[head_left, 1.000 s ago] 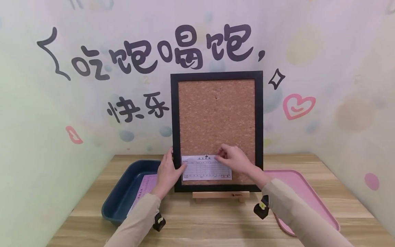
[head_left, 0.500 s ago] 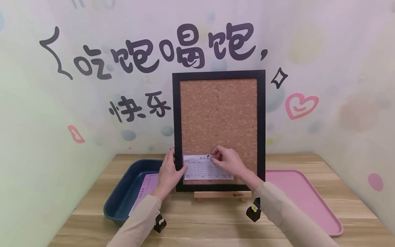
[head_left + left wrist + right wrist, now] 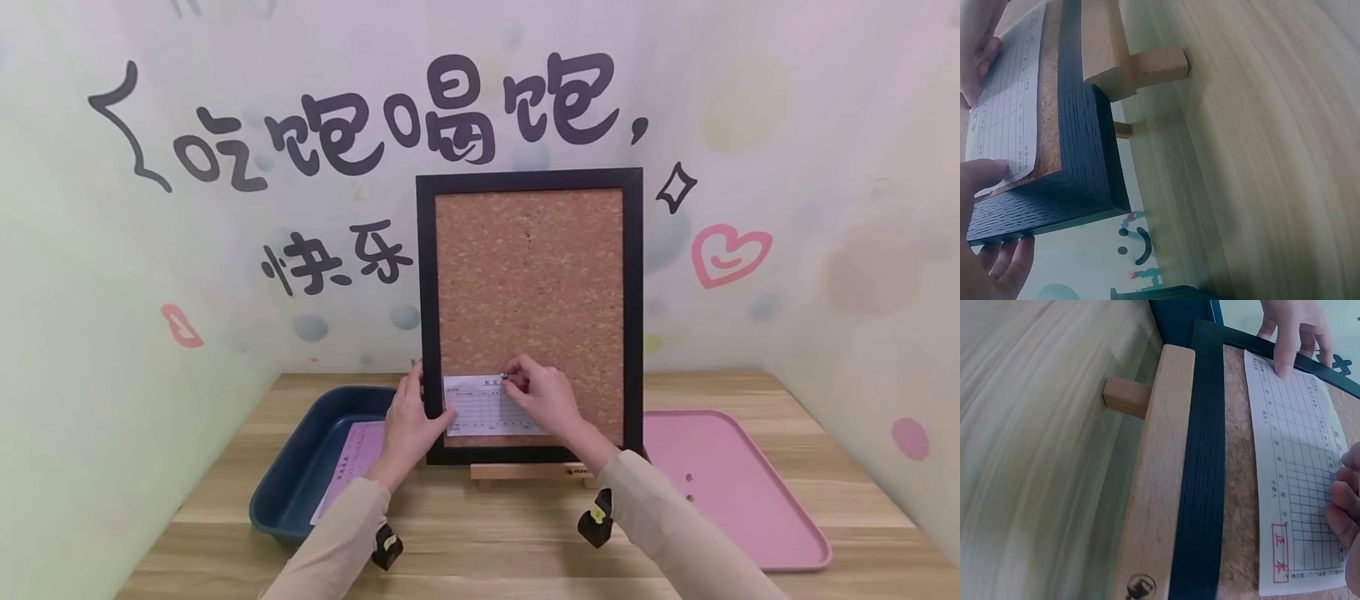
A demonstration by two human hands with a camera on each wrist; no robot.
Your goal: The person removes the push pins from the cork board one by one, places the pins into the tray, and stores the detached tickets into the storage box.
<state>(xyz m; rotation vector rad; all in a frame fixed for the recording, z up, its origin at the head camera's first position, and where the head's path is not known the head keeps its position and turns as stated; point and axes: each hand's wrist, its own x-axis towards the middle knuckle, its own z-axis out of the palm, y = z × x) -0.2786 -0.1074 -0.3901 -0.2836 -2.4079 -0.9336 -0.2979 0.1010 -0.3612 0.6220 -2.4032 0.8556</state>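
Right hand [image 3: 550, 402] is shifting leftward, pinching the pin [image 3: 505, 377]; left hand [image 3: 409, 423] is gripping the board [image 3: 529, 292], ideally keeping the paper [image 3: 472, 408] flat.

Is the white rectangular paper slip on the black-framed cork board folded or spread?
Spread: in the right wrist view, the white rectangular paper slip lies against the black-framed cork board, ruled lines visible, no fold showing.

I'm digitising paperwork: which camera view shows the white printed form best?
The right wrist view: the white printed form appears large, its red box clear, though partly covered. The head view shows it small, its right end hidden by the right hand; the left wrist view shows it slanted, partly covered.
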